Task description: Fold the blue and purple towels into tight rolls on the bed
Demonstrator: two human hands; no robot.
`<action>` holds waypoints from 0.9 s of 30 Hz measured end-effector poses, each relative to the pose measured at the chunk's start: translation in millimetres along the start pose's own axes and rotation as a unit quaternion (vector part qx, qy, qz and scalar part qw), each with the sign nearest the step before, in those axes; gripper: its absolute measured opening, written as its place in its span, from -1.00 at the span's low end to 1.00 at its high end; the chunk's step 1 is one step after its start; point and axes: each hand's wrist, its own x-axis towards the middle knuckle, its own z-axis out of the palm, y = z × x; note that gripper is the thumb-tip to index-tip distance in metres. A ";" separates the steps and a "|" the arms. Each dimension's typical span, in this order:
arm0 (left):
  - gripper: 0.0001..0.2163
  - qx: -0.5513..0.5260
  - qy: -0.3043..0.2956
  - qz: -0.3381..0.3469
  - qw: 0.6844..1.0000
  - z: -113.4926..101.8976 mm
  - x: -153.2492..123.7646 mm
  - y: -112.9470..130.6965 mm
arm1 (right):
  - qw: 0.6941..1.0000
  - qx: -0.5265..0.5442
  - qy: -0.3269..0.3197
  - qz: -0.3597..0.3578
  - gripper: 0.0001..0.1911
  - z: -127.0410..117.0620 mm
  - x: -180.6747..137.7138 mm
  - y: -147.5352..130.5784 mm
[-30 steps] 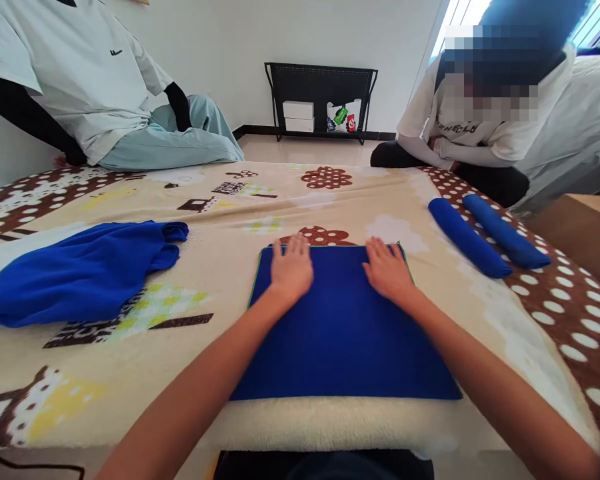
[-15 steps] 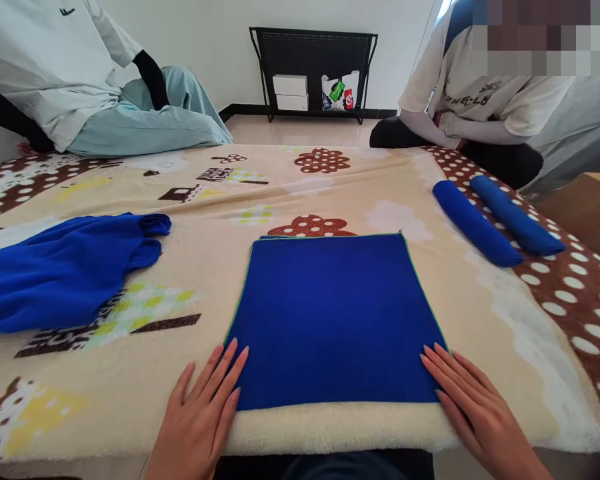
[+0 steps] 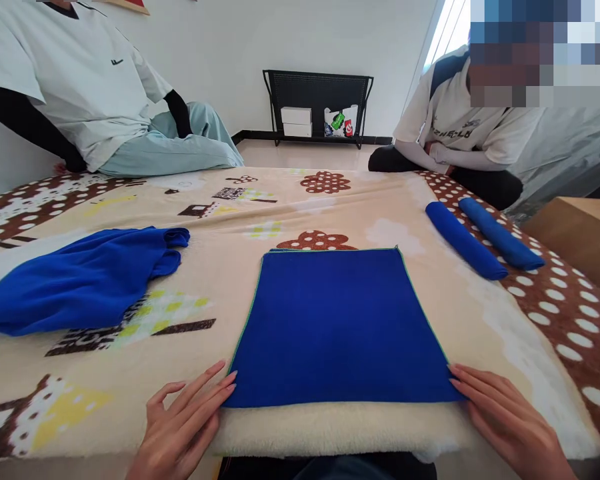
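A blue towel [image 3: 337, 327] with thin green edging is spread flat and square in front of me on a patterned fleece blanket [image 3: 260, 430]. Its near edge runs close to the blanket's near edge. My left hand [image 3: 180, 423] lies by the towel's near left corner, fingers stretched out and their tips touching it. At the near right corner, the fingertips of my right hand [image 3: 513, 417] rest on the towel's edge, fingers also extended. Neither hand grips anything that I can see.
A crumpled blue cloth [image 3: 80, 283] lies at the left. Two rolled blue towels, one nearer [image 3: 465, 241] and one farther [image 3: 501, 235], lie at the right. Two people sit beyond the blanket. A black rack [image 3: 320, 87] stands by the wall; a cardboard box [image 3: 575, 233] sits far right.
My hands have slid outward and slightly toward me, from lying over the towel's sides to its near corners. The view has tilted up a little. The towel still lies flat.
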 end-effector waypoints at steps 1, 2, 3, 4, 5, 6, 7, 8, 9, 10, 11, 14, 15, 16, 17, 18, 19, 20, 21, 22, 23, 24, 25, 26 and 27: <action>-0.60 -0.011 0.007 -0.008 1.000 -1.1 -0.1 -1.7 | 0.999 0.024 0.003 0.027 -0.59 -2.0 0.7 0.0; -0.60 -0.021 0.013 -0.015 1.000 -2.3 0.1 -3.8 | 0.997 0.051 0.005 0.056 -0.65 -3.8 1.2 0.6; -0.61 -0.031 0.019 -0.022 0.999 -3.4 0.7 -6.1 | 0.993 0.079 0.003 0.084 -0.70 -5.4 1.8 1.6; -0.62 -0.042 0.025 -0.030 0.998 -4.5 1.8 -8.5 | 0.989 0.106 0.001 0.107 -0.73 -6.8 2.6 3.1; -0.63 -0.053 0.030 -0.038 0.997 -5.4 3.3 -10.8 | 0.983 0.133 -0.002 0.125 -0.75 -8.1 3.8 4.9; -0.66 -0.065 0.031 -0.048 0.996 -6.1 5.3 -13.1 | 0.977 0.160 -0.004 0.139 -0.78 -9.2 5.5 7.0; -0.70 -0.077 0.028 -0.057 0.995 -6.4 7.5 -15.4 | 0.971 0.184 -0.005 0.150 -0.79 -10.1 7.7 9.0; -0.74 -0.089 0.017 -0.068 0.994 -6.2 9.9 -17.5 | 0.965 0.204 -0.007 0.163 -0.80 -10.4 10.2 10.9; -0.78 -0.100 0.001 -0.082 0.992 -5.5 12.4 -19.7 | 0.960 0.218 -0.008 0.177 -0.81 -9.9 12.9 12.6; -0.81 -0.110 -0.018 -0.099 0.989 -4.1 14.9 -21.6 | 0.956 0.224 -0.013 0.191 -0.82 -8.5 15.5 14.0; -0.83 -0.116 -0.034 -0.118 0.986 -1.9 17.6 -23.0 | 0.953 0.221 -0.017 0.208 -0.81 -5.9 17.8 15.1; -0.86 -0.105 -0.058 -0.182 0.976 9.5 26.7 -21.8 | 0.954 0.166 -0.021 0.249 -0.80 8.3 22.3 16.0; -0.87 -0.089 -0.058 -0.209 0.972 14.5 30.2 -18.9 | 0.957 0.139 -0.017 0.255 -0.80 14.3 22.9 15.4; -0.88 -0.066 -0.057 -0.235 0.968 19.7 33.8 -14.7 | 0.961 0.107 -0.009 0.256 -0.80 20.2 23.2 14.5; -0.89 -0.035 -0.054 -0.260 0.964 24.9 37.3 -9.5 | 0.965 0.072 0.002 0.252 -0.80 25.6 23.4 13.1; -0.89 0.002 -0.048 -0.279 0.959 29.8 40.3 -4.0 | 0.969 0.037 0.010 0.245 -0.80 30.4 23.4 11.4; -0.89 0.042 -0.038 -0.292 0.955 34.1 42.6 1.5 | 0.971 0.004 0.020 0.239 -0.81 34.2 23.4 9.4; -0.88 0.080 -0.029 -0.295 0.952 37.5 44.0 6.1 | 0.971 -0.024 0.028 0.235 -0.81 37.1 23.2 7.2; -0.86 0.112 -0.019 -0.292 0.950 40.2 44.3 9.6 | 0.970 -0.045 0.033 0.236 -0.80 39.0 22.8 5.1; -0.86 0.135 -0.009 -0.285 0.949 42.1 43.6 11.4 | 0.968 -0.058 0.037 0.240 -0.77 40.3 22.2 3.2; -0.85 0.149 -0.001 -0.277 0.949 43.4 42.0 11.7 | 0.966 -0.067 0.044 0.245 -0.73 41.0 21.3 1.7; -0.86 0.156 0.008 -0.267 0.951 44.2 39.9 10.5 | 0.964 -0.073 0.054 0.248 -0.69 41.3 20.2 0.7; -0.87 0.156 0.018 -0.256 0.954 44.6 37.7 8.3 | 0.964 -0.079 0.064 0.244 -0.67 41.2 18.8 0.2; -0.89 0.152 0.030 -0.240 0.958 44.9 35.6 5.5 | 0.966 -0.087 0.071 0.231 -0.67 40.9 17.4 0.3; -0.92 0.143 0.041 -0.218 0.965 44.8 34.1 2.9 | 0.971 -0.096 0.070 0.208 -0.70 40.3 16.1 0.7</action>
